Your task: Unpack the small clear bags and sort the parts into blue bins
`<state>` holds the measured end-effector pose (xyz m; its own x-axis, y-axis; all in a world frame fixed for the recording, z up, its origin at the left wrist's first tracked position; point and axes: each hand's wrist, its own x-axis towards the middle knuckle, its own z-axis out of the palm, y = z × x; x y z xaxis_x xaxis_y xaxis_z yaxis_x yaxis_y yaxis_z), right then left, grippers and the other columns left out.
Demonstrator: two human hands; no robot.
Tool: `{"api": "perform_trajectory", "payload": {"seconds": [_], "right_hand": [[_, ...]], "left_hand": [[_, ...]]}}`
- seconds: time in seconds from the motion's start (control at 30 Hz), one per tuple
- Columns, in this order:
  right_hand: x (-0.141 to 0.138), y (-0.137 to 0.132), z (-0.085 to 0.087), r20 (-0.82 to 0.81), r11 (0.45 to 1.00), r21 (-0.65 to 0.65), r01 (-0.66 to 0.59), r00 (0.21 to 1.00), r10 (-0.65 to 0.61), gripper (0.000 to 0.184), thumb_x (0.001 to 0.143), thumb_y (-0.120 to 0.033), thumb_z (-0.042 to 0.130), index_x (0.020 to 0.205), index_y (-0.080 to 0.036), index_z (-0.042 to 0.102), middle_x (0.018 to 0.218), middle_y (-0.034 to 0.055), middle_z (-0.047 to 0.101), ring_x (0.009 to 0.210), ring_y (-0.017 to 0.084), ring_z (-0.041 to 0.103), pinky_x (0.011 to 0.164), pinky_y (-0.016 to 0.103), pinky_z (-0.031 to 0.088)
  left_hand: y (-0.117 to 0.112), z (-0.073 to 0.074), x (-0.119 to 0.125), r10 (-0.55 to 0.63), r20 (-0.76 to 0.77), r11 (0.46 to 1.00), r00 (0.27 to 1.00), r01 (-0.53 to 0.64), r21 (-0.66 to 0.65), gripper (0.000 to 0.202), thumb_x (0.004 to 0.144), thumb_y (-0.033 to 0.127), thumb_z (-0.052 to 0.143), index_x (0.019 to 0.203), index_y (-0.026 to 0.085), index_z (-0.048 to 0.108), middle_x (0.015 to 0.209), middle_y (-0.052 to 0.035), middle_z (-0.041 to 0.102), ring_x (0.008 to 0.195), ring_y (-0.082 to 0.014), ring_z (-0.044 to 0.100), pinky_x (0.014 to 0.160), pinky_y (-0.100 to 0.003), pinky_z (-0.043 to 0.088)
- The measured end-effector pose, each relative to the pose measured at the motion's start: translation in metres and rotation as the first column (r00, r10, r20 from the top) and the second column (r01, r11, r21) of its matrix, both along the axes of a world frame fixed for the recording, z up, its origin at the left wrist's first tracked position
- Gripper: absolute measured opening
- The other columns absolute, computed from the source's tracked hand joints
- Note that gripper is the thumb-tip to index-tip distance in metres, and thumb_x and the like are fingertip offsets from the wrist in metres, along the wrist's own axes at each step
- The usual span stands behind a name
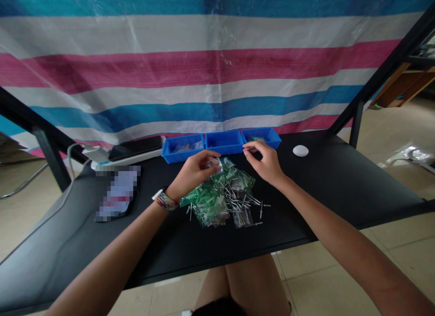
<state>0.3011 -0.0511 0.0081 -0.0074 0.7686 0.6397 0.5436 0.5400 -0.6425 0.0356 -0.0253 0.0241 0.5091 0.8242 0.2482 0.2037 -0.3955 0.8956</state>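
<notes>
My left hand (195, 171), with a woven bracelet at the wrist, has its fingers closed on a small clear plastic bag (214, 162) at the back of a pile. That pile mixes green-tinted bags (207, 200) with loose silver pop rivets (238, 199). Off to the right, my right hand (265, 161) hovers in front of the right blue bin (272, 136). Its thumb and fingers are curved with a gap between them, and nothing shows in it. A clear bag (242, 218) with small parts lies at the pile's front edge.
The left blue bin (166, 152) contains clear bags; beside it stands the middle blue bin (224, 148). A phone (118, 193), a power strip (125, 162) with a dark device (136, 147), and cables lie left. A white rounded object (300, 150) sits right. Striped sheeting (217, 67) hangs behind.
</notes>
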Motion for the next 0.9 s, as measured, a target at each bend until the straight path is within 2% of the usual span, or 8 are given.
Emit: {"api": "perform_trajectory", "payload": {"seconds": [0.07,0.13,0.23,0.33,0.5,0.6,0.73,0.9], "right_hand": [[-0.014,-0.010,0.003,-0.182,0.962,-0.195,-0.190,0.971,0.154,0.017,0.094,-0.036,0.071,0.104,-0.022,0.072,0.091,0.0049,0.076,0.081,0.021,0.072,0.075,0.036,0.057],[-0.027,-0.019,0.004,-0.348,0.859,-0.343,-0.380,0.901,0.260,0.023,0.091,-0.040,0.076,0.104,-0.022,0.071,0.086,0.0023,0.073,0.069,0.017,0.067,0.062,0.030,0.054],[-0.040,-0.028,0.006,-0.513,0.733,-0.408,-0.545,0.801,0.310,0.026,0.086,-0.041,0.081,0.100,-0.022,0.069,0.083,0.0001,0.070,0.058,0.012,0.061,0.049,0.025,0.047],[-0.042,-0.030,0.008,-0.584,0.693,-0.399,-0.601,0.749,0.314,0.027,0.084,-0.041,0.084,0.095,-0.022,0.067,0.079,-0.0013,0.068,0.054,0.011,0.060,0.046,0.024,0.045],[-0.036,-0.027,0.011,-0.647,0.713,-0.366,-0.599,0.714,0.268,0.033,0.078,-0.041,0.090,0.089,-0.021,0.066,0.074,-0.0039,0.066,0.053,0.011,0.062,0.048,0.025,0.052],[-0.035,-0.026,0.009,-0.689,0.732,-0.361,-0.578,0.695,0.209,0.033,0.079,-0.041,0.088,0.088,-0.021,0.064,0.072,-0.0049,0.065,0.054,0.012,0.065,0.050,0.025,0.055],[-0.035,-0.025,0.005,-0.692,0.717,-0.394,-0.575,0.699,0.181,0.030,0.081,-0.041,0.085,0.094,-0.022,0.066,0.079,-0.0030,0.067,0.057,0.014,0.067,0.051,0.027,0.057],[-0.035,-0.024,0.002,-0.512,0.848,-0.342,-0.404,0.837,0.193,0.023,0.086,-0.043,0.082,0.093,-0.023,0.073,0.078,-0.0014,0.065,0.058,0.013,0.061,0.050,0.026,0.051]], "left_hand": [[-0.005,0.001,0.005,-0.001,0.100,0.999,0.995,0.005,-0.040,0.047,0.086,0.034,0.083,0.125,0.016,0.066,0.099,-0.0071,0.075,0.085,-0.0186,0.072,0.074,-0.030,0.057],[-0.010,0.002,0.010,-0.026,0.151,0.997,0.988,0.037,-0.066,0.052,0.084,0.033,0.086,0.127,0.017,0.064,0.097,-0.0058,0.074,0.082,-0.0172,0.070,0.071,-0.028,0.056],[-0.016,0.004,0.015,-0.068,0.184,0.990,0.981,0.089,-0.106,0.052,0.082,0.031,0.088,0.127,0.017,0.064,0.093,-0.0028,0.069,0.078,-0.0147,0.067,0.067,-0.025,0.053],[-0.019,0.004,0.017,-0.070,0.236,0.976,0.969,0.115,-0.184,0.051,0.082,0.029,0.088,0.126,0.017,0.064,0.094,-0.0017,0.067,0.075,-0.0129,0.065,0.066,-0.024,0.053],[-0.018,0.005,0.017,-0.040,0.321,0.957,0.946,0.128,-0.259,0.042,0.084,0.031,0.085,0.119,0.017,0.066,0.092,-0.0027,0.069,0.077,-0.0138,0.066,0.072,-0.027,0.056],[-0.018,0.007,0.016,-0.039,0.268,0.968,0.963,0.103,-0.227,0.031,0.085,0.031,0.083,0.109,0.016,0.069,0.090,-0.0032,0.070,0.079,-0.0145,0.067,0.074,-0.028,0.056],[-0.017,0.006,0.014,-0.037,0.197,0.977,0.980,0.077,-0.199,0.022,0.088,0.034,0.080,0.097,0.016,0.069,0.081,-0.0019,0.069,0.073,-0.0141,0.065,0.071,-0.028,0.055],[-0.016,0.004,0.014,-0.037,0.192,0.980,0.981,0.073,-0.186,0.023,0.088,0.035,0.080,0.097,0.016,0.070,0.085,-0.0025,0.070,0.073,-0.0145,0.067,0.071,-0.028,0.054]]}}
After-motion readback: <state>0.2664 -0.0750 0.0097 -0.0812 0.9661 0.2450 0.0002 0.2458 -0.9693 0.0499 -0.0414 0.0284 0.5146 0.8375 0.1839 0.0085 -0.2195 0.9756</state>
